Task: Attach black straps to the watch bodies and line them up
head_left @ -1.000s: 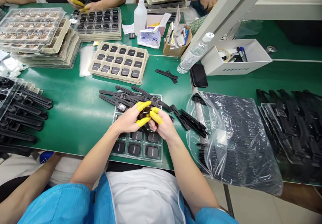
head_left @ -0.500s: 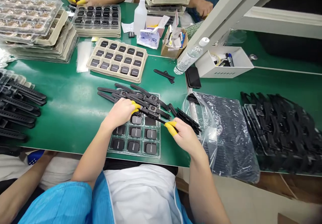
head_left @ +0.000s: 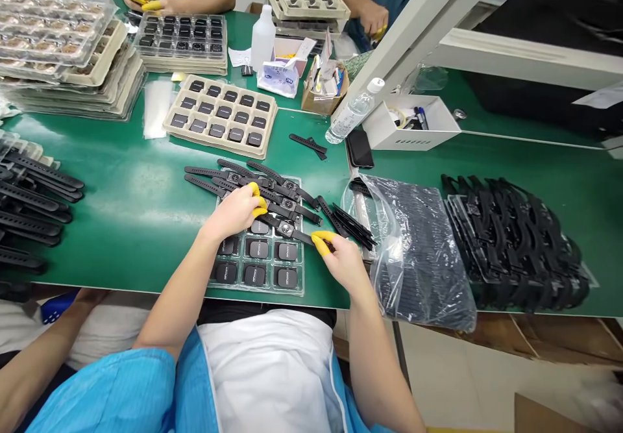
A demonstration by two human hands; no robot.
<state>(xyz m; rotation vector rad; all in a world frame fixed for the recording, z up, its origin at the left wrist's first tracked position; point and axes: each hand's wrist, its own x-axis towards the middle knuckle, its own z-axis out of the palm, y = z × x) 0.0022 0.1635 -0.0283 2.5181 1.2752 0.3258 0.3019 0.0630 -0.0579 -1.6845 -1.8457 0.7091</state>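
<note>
A black smartwatch stretches between my hands over a clear plastic tray, its round back sensor facing up. My right hand, in yellow finger covers, pinches the end of one strap. At the other strap, the yellow-covered fingers of my left hand are closed on the watch. Several strapped watches lie across the far rows of the tray, backs up. Black square watch bodies sit in the nearer compartments. Loose black straps lie in a pile right of the tray.
A beige tray of watch bodies lies beyond. A plastic bag of straps and stacked strapped watches are on the right. More strapped watches lie left. A water bottle leans by the post. Co-workers sit opposite and at left.
The held watch has turned from edge-on to back up, lying lower over the tray. My hands remain at its two ends. The view has shifted slightly.
</note>
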